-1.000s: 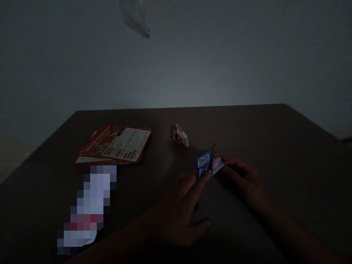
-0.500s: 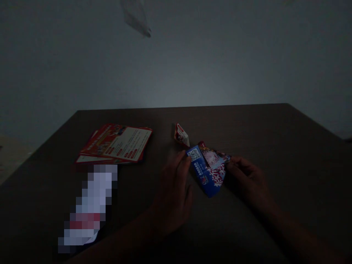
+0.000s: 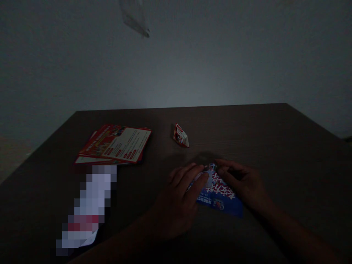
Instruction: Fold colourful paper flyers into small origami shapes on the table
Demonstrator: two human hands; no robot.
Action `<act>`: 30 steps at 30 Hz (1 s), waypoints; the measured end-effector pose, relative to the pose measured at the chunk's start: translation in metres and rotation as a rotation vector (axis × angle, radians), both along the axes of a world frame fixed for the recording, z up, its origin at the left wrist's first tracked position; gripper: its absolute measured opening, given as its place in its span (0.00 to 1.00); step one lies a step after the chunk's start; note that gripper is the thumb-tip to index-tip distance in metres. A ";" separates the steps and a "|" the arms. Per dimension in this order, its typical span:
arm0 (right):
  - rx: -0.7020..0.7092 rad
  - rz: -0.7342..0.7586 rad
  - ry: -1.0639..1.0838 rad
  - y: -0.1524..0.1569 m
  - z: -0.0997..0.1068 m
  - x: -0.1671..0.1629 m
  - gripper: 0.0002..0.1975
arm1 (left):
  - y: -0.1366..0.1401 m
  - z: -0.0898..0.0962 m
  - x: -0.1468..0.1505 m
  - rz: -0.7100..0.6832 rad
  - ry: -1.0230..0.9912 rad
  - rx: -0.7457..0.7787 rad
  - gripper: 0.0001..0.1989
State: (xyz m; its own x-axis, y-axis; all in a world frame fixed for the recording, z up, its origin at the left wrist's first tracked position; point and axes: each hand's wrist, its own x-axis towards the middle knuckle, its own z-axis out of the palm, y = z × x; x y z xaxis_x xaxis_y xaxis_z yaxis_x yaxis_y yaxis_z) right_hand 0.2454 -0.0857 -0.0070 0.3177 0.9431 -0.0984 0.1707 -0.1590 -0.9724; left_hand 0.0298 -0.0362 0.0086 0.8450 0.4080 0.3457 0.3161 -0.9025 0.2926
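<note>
A folded blue printed leaflet (image 3: 220,200) with red-and-white lettering lies on the table in front of me. Its folded upper edge points away from me, and the wide blue edge faces right and toward me. My left hand (image 3: 181,198) covers its left part, fingers bent and gripping the paper against the table. At the top right edge, my right hand (image 3: 242,183) pinches the leaflet between thumb and fingers. Beyond both hands stands a small folded paper piece (image 3: 180,135), red and white.
On the left of the dark wooden table (image 3: 233,124) lies a stack of red-and-white leaflets (image 3: 115,143). Nearer me is a long, bright, pixelated object (image 3: 90,201). A pale wall (image 3: 206,58) rises behind the table, with a translucent item (image 3: 134,18) hanging on it.
The blue leaflet has been turned and brought nearer me, its lettering now running differently. My left hand has moved over it; my right hand has shifted slightly along its edge.
</note>
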 end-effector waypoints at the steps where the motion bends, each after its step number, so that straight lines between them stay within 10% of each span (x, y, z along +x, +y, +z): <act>1: 0.015 0.024 -0.025 0.000 0.000 0.000 0.14 | 0.000 0.000 0.000 -0.015 0.015 -0.025 0.31; 18: 0.305 0.326 -0.270 0.000 0.005 -0.003 0.06 | 0.002 -0.004 0.003 0.085 0.115 -0.093 0.14; 30: 0.381 0.558 -0.625 0.002 0.001 0.000 0.19 | 0.002 -0.002 0.004 0.142 0.189 -0.041 0.10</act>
